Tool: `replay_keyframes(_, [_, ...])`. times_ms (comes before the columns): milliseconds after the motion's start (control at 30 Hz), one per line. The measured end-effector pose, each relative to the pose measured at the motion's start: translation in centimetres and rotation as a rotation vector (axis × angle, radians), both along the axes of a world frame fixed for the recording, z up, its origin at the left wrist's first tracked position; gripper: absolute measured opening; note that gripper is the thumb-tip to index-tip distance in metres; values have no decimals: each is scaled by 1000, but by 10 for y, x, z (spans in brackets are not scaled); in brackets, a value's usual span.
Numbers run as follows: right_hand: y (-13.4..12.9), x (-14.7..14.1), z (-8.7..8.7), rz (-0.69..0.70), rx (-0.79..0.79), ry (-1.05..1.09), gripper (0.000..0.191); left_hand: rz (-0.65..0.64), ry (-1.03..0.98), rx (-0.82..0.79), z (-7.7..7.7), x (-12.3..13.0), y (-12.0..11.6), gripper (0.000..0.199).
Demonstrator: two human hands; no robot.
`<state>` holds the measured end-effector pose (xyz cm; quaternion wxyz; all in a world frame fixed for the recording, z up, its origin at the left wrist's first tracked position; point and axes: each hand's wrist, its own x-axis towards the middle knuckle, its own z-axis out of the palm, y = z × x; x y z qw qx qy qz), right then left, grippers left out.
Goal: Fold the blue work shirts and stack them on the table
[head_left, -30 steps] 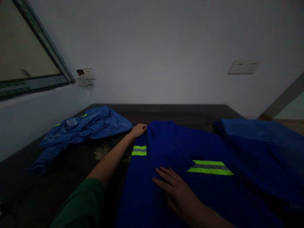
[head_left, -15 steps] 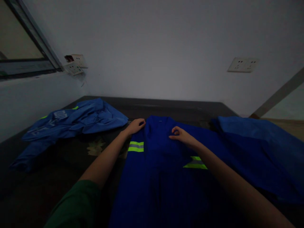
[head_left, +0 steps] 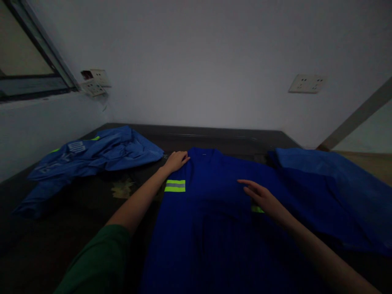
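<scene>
A dark blue work jacket [head_left: 214, 179] lies spread out in front of me, collar toward the wall. Its left sleeve runs down toward me and carries a yellow-and-silver reflective band [head_left: 175, 185]. My left hand [head_left: 177, 161] rests on the jacket's left shoulder beside the collar, fingers laid out flat. Over the right side of the chest is my right hand [head_left: 257, 192], fingers stretched out and holding nothing; whether it touches the cloth I cannot tell. Part of a second reflective band [head_left: 257, 208] shows beneath that hand. The lower part of the jacket is dim.
A crumpled lighter blue garment [head_left: 101, 153] with white lettering lies at the left on the dark surface [head_left: 147, 130]. More blue cloth [head_left: 330, 171] is heaped at the right. Behind stands a white wall with sockets [head_left: 307, 83]; a window [head_left: 27, 53] is at upper left.
My right hand has moved right and toward me from near the collar, and its curled fingers have straightened. The jacket's front lies flatter there. My left hand has stayed at the shoulder.
</scene>
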<state>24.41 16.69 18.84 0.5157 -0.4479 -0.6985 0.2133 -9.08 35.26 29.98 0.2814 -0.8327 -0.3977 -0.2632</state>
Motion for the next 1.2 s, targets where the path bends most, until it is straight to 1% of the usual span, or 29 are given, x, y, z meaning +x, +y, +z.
replay_keyframes(67, [-6,1,-12,-4,51,-22,48,32,21,20,1,2,0,26])
replay_keyframes(133, [-14,0,-20,21,88,-59,49,55,21,24,2,3,1,30])
replay_keyframes(233, [-24,-7,-25,72,131,-137,60,59,15,5,1,6,4,34])
replay_keyframes(300, [-27,-12,-25,77,140,-145,62,56,25,12,-1,7,5,33])
replay_keyframes(433, [-27,-14,-25,80,67,-8,45,107,20,68,-5,9,4,36])
replay_keyframes(533, [-27,-14,-30,104,-49,57,38,157,2,99,-6,10,2,36])
replay_keyframes(600, [-29,-15,-37,165,-137,36,39,184,-16,108,-3,11,2,35])
replay_keyframes(667, [-31,-17,-45,174,-142,-37,41,208,-44,113,0,10,3,34])
replay_keyframes(733, [-35,-19,-52,98,-39,-155,40,232,-85,121,6,8,1,33])
replay_keyframes(800, [-39,-20,-56,-36,110,-255,39,258,-139,134,11,4,-4,32])
replay_keyframes(900, [-48,-17,-58,-264,338,-304,31,297,-234,153,19,-6,-16,34])
replay_keyframes(967, [-54,-18,-58,-343,474,-332,26,299,-259,128,19,-11,-25,36])
replay_keyframes(1033, [-60,-23,-58,-313,537,-400,24,278,-234,61,11,-11,-32,36])
replay_keyframes(1067, [-61,-28,-58,-276,547,-443,26,264,-211,20,4,-9,-34,35])
replay_keyframes(1133, [-62,-40,-60,-210,550,-542,31,242,-169,-54,-16,-1,-38,34])
replay_keyframes(1200, [-60,-52,-63,-191,550,-643,37,235,-149,-108,-38,9,-41,41])
